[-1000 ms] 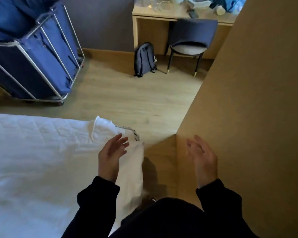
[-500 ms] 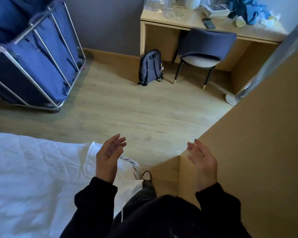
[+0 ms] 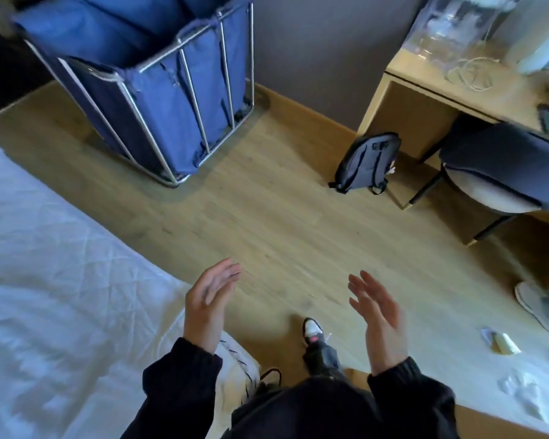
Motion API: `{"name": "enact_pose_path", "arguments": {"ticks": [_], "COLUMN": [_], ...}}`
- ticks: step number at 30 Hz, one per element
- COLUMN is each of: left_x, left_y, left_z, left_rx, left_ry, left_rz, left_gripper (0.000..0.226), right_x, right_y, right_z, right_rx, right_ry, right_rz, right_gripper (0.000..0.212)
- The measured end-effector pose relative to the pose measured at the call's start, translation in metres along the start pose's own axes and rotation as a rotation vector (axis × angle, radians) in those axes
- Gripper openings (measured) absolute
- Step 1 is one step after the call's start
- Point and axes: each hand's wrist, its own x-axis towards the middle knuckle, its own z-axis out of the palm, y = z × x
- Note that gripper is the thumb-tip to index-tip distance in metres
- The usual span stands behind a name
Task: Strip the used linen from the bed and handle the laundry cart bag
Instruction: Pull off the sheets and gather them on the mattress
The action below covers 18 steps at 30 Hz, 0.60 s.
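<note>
The bed (image 3: pixel 51 280) fills the lower left, covered by a white quilted pad with a loose corner near my left leg. Across the floor at the upper left stands the laundry cart (image 3: pixel 171 99), a metal frame holding a blue bag with its mouth wide. My left hand (image 3: pixel 208 299) hovers over the bed's corner with fingers straight, touching nothing. My right hand (image 3: pixel 377 315) is raised over the floor, palm turned inward, fingers relaxed and empty.
A grey backpack (image 3: pixel 366 163) leans against a wooden desk (image 3: pixel 431 90) at the upper right, with a dark chair (image 3: pixel 504 166) tucked beside it. Another person's grey shoe (image 3: pixel 539 308) shows at the right edge. Crumpled litter (image 3: pixel 520 391) lies on a light surface at the lower right.
My view has swung left and away from the wooden panel, bringing the cart closer to centre. My left hand has lifted off the white fabric at the bed's corner.
</note>
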Motion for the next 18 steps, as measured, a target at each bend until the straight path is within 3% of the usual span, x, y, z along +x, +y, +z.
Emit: {"name": "enact_pose_path", "arguments": {"ticks": [4, 7, 12, 15, 18], "left_x": [0.030, 0.045, 0.069, 0.087, 0.107], "left_y": [0.014, 0.026, 0.042, 0.042, 0.042], "left_z": [0.033, 0.053, 0.061, 0.049, 0.031], "left_rx": [-0.002, -0.002, -0.053, -0.047, -0.080], "left_ry": [0.145, 0.222, 0.468, 0.604, 0.714], "left_rz": [0.010, 0.004, 0.040, 0.060, 0.066], "left_gripper": [0.054, 0.050, 0.014, 0.032, 0.034], "right_x": [0.077, 0.118, 0.167, 0.191, 0.211], "right_y": [-0.023, -0.042, -0.061, -0.068, -0.068], "right_z": [0.003, 0.010, 0.049, 0.087, 0.134], "right_rx": [-0.026, -0.052, -0.106, -0.124, -0.127], "right_ry": [-0.145, -0.216, -0.423, -0.543, -0.639], "right_rz": [-0.041, -0.026, -0.021, 0.004, 0.038], "right_gripper": [0.031, 0.043, 0.041, 0.032, 0.027]}}
